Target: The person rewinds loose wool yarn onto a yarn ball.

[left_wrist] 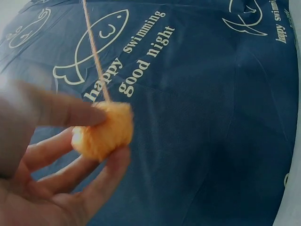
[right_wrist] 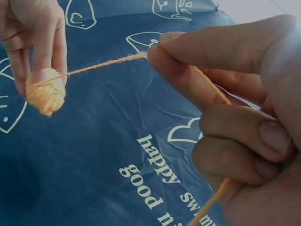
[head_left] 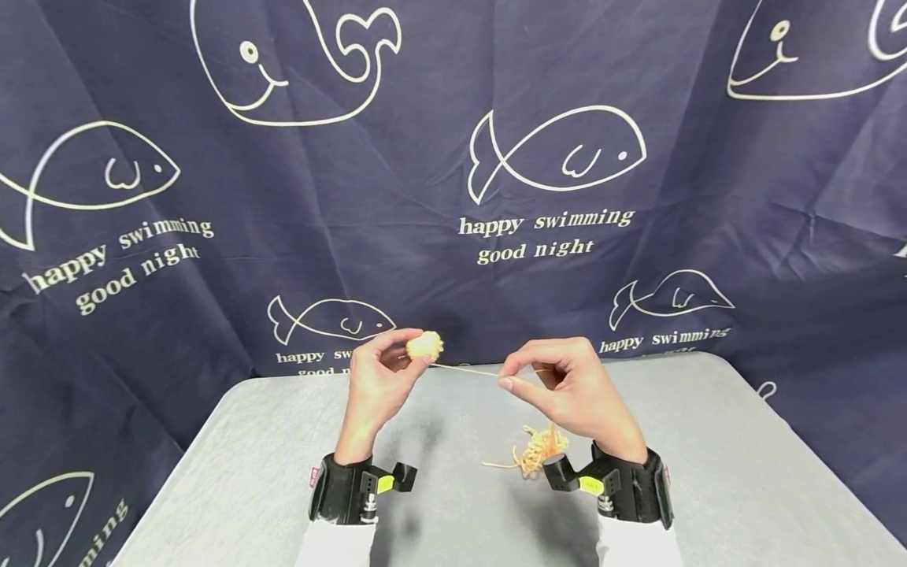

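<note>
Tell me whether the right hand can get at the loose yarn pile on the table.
Probably yes: the loose yarn pile lies uncovered just under the right hand, though that hand's grip pinches the strand.

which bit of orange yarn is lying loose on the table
The tangled yarn heap below the right hand; the small wound ball is held up in the left hand.

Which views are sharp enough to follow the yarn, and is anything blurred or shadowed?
Head view: evenly lit and sharp, soft hand shadows on the table, strand thin but visible. Left wrist view: yarn ball and fingers close and blurred. Right wrist view: strand crisp, near fingers soft.
</note>
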{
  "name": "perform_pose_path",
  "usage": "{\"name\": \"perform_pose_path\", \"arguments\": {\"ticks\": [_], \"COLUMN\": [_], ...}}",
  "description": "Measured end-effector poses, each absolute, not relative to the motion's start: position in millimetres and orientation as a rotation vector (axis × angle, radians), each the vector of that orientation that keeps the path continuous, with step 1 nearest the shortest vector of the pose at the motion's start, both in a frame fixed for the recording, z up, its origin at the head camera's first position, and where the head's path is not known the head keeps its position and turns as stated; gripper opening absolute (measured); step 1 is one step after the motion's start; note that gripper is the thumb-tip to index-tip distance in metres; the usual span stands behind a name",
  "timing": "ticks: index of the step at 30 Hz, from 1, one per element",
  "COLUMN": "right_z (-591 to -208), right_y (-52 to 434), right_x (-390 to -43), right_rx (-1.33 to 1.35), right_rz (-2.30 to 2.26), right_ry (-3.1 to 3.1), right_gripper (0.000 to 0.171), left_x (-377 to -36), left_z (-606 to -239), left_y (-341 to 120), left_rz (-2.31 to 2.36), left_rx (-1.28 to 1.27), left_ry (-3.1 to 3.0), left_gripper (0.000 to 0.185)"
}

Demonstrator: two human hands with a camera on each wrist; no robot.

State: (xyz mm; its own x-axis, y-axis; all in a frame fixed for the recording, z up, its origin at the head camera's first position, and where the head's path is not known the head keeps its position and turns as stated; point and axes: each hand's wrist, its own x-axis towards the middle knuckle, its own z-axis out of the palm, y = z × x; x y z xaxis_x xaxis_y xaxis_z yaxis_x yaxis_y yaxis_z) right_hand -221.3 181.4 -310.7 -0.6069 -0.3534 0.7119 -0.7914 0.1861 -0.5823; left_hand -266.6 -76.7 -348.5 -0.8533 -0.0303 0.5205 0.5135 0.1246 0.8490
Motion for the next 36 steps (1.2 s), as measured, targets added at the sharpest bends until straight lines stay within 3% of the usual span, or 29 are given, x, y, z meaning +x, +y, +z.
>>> {"name": "perform_pose_path", "arguments": {"ticks": [6,19,30,36], "right_z": [-310.3,-314.5,-328.4,-340.0], "right_y": [186.3,191.1,190.3,185.8], "right_x": [-223.4,-230.7,-245.6,-256.8], "right_rx": [1.002,0.751,0.568,0.558], "right_rz": [1.546,1.904,1.864,1.861], "right_ry": [-1.874,-1.512,-1.626,-1.757], "right_gripper": [0.026,0.013,0.012,0.012], "left_x": [-261.1,-244.1,-228.4,-223.7], "left_z": [-346.0,-334.6,-323.2,-318.8], "left_y": [-75.6,-77.4,-66.7,-57.6], "left_rz": [-1.741,-1.727,-1.997,-2.092], "left_rx": [-0.642,-1.290,-1.742,-1.704], "left_ry": [-2.258,-2.478,-2.052,-1.711], "left_gripper": [0.030,0.035,0.036,0.036]}}
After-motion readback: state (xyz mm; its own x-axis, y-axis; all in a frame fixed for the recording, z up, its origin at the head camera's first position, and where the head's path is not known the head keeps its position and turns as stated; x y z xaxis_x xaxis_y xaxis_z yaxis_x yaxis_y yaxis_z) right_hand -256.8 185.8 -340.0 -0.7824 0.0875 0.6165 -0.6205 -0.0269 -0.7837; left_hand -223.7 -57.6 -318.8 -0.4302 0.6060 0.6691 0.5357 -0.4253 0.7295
